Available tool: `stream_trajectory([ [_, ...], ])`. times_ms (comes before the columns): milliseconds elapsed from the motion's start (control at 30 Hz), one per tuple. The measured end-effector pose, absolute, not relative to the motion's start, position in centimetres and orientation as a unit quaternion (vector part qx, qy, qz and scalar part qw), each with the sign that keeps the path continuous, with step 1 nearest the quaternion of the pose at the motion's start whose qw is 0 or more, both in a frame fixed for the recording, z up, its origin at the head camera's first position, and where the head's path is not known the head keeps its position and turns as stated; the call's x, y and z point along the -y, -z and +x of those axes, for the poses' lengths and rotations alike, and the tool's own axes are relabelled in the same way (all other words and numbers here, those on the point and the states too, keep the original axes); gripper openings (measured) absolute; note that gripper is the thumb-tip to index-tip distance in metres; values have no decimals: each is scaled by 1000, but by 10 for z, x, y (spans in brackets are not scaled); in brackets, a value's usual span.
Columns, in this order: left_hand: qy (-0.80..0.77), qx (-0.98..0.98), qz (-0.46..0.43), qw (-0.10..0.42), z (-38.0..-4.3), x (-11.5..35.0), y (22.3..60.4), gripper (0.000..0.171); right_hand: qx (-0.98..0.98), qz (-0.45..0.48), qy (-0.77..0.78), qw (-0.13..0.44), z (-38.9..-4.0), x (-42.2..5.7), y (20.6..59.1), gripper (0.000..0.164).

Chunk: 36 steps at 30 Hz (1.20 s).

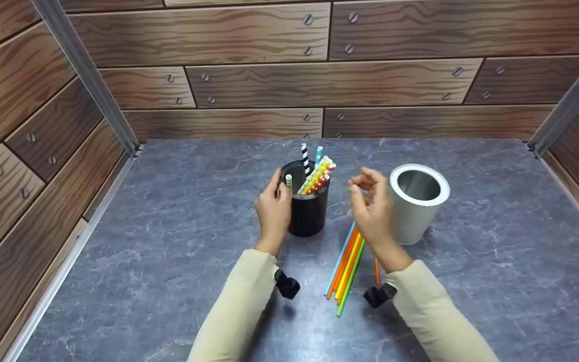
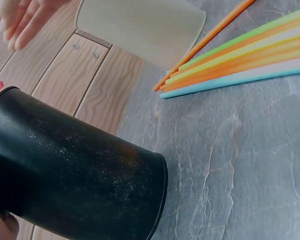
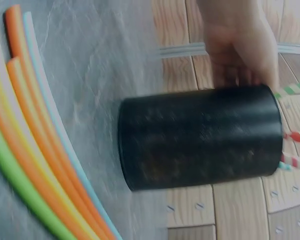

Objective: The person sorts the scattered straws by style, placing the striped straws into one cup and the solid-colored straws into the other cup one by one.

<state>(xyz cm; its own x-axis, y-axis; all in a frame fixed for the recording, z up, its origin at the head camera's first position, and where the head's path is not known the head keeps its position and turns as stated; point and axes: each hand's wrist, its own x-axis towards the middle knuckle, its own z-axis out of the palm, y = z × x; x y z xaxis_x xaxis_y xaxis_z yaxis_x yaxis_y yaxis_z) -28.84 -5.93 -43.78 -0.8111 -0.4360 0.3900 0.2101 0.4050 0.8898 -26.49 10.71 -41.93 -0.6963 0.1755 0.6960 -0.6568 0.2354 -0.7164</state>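
My left hand [image 1: 273,210] grips the upper left side of a black cup [image 1: 309,216], fingertips and thumb right at its rim. Patterned paper straws [image 1: 314,180] stick up from the cup: black-striped, blue, yellow, red and green-striped ones. In the right wrist view the cup [image 3: 200,137] shows its plain dark wall, with the left hand [image 3: 245,50] against it near the rim. Between the black cup and a white cup [image 1: 411,223] hovers my right hand [image 1: 374,213], its fingers loosely bent with nothing held.
Below the right hand, several bright plastic straws [image 1: 346,271] in blue, orange, yellow and green lie in a loose bundle on the grey marbled table [image 1: 169,251]. A single orange straw [image 1: 377,271] lies beside them. Wood-patterned walls [image 1: 269,85] enclose the back and sides.
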Motion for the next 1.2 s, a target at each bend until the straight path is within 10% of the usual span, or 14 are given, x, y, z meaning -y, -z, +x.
stream_trajectory([
  [533, 570, 794, 49, 206, -279, 59, 427, 43, 761, 118, -488, 411, -252, -184, 381, 20],
  [967, 325, 756, -287, 490, -232, 34, 433, 49, 803, 40, -446, 393, -258, -237, 396, 26],
  [1200, 396, 830, -302, 252, -220, 19, 446, 28, 808, -23, -490, 326, -263, -245, 407, 34],
])
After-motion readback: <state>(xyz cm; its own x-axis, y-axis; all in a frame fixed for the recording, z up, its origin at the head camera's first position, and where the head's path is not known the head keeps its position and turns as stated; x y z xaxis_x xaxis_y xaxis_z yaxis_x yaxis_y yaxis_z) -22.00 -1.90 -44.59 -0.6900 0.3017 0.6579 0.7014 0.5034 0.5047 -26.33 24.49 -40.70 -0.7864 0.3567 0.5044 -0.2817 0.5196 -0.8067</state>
